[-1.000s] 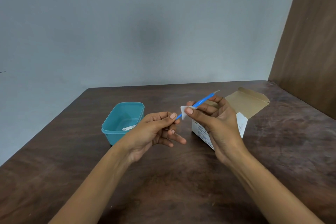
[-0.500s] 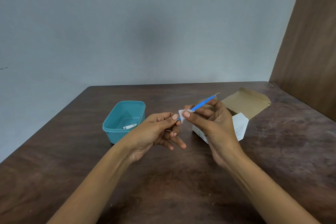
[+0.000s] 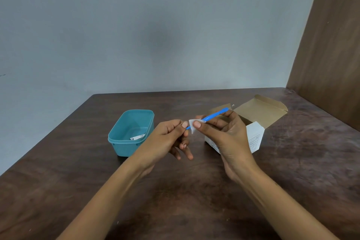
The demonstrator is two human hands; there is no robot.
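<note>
While pinched at both ends above the table (image 3: 194, 191), kept clear of every surface: thin blue stick (image 3: 214, 116), slanting up and away from the grip. Clamped near its lower tip between thumb and forefinger of the left hand (image 3: 167, 138), with the other fingers loosely curled below. Gripped further up by the right hand (image 3: 228, 136), with the thumb pressing a small white scrap (image 3: 192, 125) against the shaft, just beside the left pinch. Wrapping or wipe, cannot tell which.

Judged partly done: stick out of the open cardboard box (image 3: 255, 138) just behind the right grip, most of the shaft bare, white scrap not yet off. Probably left to do: pulling the scrap free and dropping it into the teal tub (image 3: 126, 149) left of the grip, next to the one printed strip (image 3: 138, 137) already lying inside. Impossible to tell how many more sticks sit in the box, since its inside is hidden.
</note>
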